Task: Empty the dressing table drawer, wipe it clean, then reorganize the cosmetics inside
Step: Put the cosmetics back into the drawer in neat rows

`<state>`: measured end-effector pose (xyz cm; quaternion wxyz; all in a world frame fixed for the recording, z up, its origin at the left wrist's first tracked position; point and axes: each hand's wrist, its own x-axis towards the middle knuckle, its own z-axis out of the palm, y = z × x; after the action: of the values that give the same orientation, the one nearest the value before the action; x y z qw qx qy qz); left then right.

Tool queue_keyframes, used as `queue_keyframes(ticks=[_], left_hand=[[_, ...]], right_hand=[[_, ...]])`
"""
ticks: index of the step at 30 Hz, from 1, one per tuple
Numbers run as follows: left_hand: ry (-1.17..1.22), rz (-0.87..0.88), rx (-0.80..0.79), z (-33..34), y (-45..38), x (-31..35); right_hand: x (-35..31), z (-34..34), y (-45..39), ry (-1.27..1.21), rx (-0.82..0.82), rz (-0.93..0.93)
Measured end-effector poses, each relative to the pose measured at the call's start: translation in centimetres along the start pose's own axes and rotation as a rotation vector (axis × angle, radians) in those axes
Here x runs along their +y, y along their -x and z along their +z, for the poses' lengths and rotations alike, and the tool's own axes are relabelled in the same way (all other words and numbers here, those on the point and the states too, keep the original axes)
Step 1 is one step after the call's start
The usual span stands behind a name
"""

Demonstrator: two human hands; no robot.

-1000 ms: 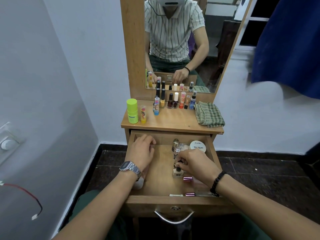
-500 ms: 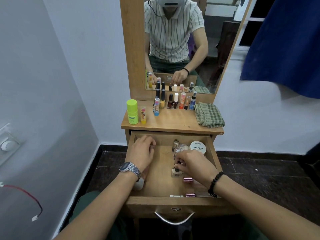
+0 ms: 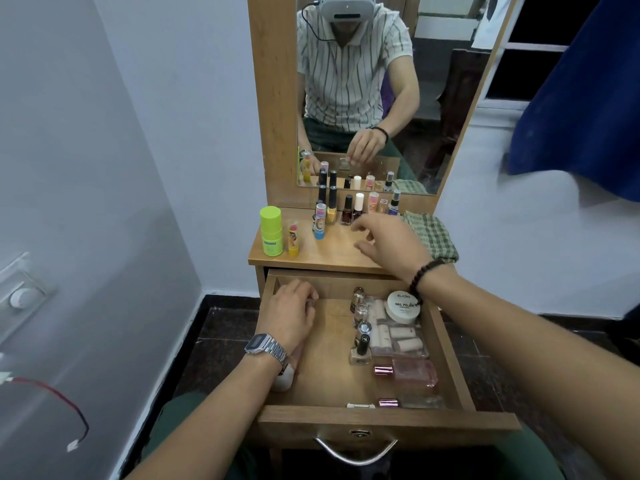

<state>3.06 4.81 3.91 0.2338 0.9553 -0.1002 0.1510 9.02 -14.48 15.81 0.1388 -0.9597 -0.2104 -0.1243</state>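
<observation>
Reorganizing seems the stage now, in my judgement: part of the cosmetics already lies in the drawer (image 3: 450, 344) at lower centre of the frame, and the rest waits on the tabletop (image 3: 332, 252) above it. My right hand (image 3: 391, 245) hovers over the tabletop near the bottles, fingers spread and holding nothing. My left hand (image 3: 289, 315) rests inside the drawer at its left side, fingers loosely bent; whether they hold something small I cannot tell. On the tabletop I count about ten upright items, among them one green stick (image 3: 271, 231), and one folded cloth (image 3: 431, 239). In the drawer I count four small bottles in a column, one round nail polish remover tub (image 3: 403, 306), and two pink bottles lying down.
</observation>
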Motion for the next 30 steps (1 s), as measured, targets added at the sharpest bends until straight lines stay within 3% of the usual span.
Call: queue_keyframes(ticks=[14,24,30], left_hand=[[-0.039,-0.021,-0.034,-0.2,0.1,0.4],[-0.085,0.064,0.185,-1.2,0.0,1.3],[-0.221,0.073,0.062,-0.9,0.0,1.3]], right_hand=[[-0.8,0.5,-10.3,0.177,0.02,-0.007],[-0.7,1.3,-11.8,0.156,0.021,0.053],[-0.4,0.3,-11.3,0.131,0.048,0.062]])
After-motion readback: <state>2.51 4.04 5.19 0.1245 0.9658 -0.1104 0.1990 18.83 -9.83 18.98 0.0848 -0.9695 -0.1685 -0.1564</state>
